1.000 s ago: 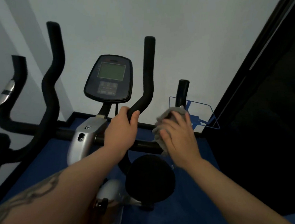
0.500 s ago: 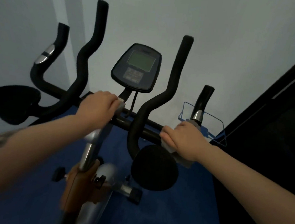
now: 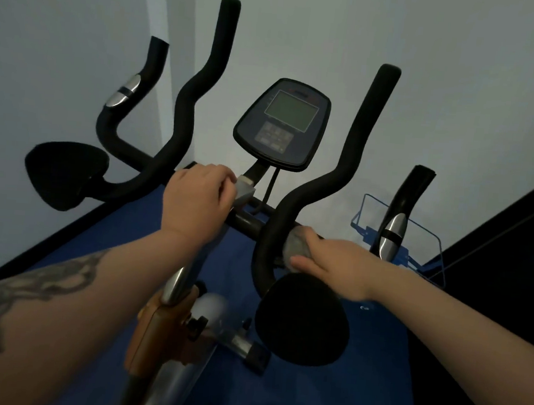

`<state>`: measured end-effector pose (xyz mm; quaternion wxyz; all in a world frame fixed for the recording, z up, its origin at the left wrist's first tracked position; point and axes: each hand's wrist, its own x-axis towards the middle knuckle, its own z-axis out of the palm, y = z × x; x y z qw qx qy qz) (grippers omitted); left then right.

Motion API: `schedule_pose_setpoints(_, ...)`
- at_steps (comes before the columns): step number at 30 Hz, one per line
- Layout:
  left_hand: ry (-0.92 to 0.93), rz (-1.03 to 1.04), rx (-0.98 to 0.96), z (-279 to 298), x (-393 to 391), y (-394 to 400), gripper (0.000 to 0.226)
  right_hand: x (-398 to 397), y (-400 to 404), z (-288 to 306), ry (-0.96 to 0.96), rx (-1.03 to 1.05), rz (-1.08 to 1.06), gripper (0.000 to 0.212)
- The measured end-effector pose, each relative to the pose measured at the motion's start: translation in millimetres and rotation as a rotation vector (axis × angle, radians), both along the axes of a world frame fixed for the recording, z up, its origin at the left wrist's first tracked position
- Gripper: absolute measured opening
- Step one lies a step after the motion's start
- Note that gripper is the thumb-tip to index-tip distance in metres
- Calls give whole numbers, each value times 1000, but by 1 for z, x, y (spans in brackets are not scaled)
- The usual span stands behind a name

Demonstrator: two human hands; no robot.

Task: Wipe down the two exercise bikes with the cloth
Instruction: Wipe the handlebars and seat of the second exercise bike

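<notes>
Your right hand (image 3: 334, 265) presses the grey cloth (image 3: 295, 247) onto the crossbar (image 3: 248, 223), fingers wrapped over it, tight against the base of the right curved grip (image 3: 355, 164). Your left hand (image 3: 195, 200) is curled over the silver clamp (image 3: 244, 191) at the stem, steadying the bike and holding nothing else.

Most of the cloth is bunched under your palm, so you may only smear a narrow strip and could easily miss the underside of the bar. Push left and the wad will jam where the grip meets the bar. The cable (image 3: 268, 186) under the console (image 3: 281, 126) hangs near your path, and a snagged corner could tug it.

You have little room. The round pad (image 3: 302, 320) sits just below your right wrist, and the outer grip (image 3: 398, 219) and blue wire basket (image 3: 416, 242) crowd the right end. Only this one bike is in view, and its left side looks freer.
</notes>
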<state>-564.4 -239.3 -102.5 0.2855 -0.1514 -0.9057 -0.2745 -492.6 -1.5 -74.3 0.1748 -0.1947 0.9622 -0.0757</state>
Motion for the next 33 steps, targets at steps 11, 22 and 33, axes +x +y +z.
schedule_pose_setpoints(11, -107, -54, 132, -9, 11, -6, 25, 10, 17, 1, 85, 176, 30, 59)
schedule_pose_setpoints(22, -85, -11, 177, -12, 16, -6, 24, 4, 22, 12, 26, 214, 82, 59)
schedule_pose_setpoints(33, -68, 66, 309, -17, 14, -7, 25, 1, -4, 1, 234, -389, -414, 35)
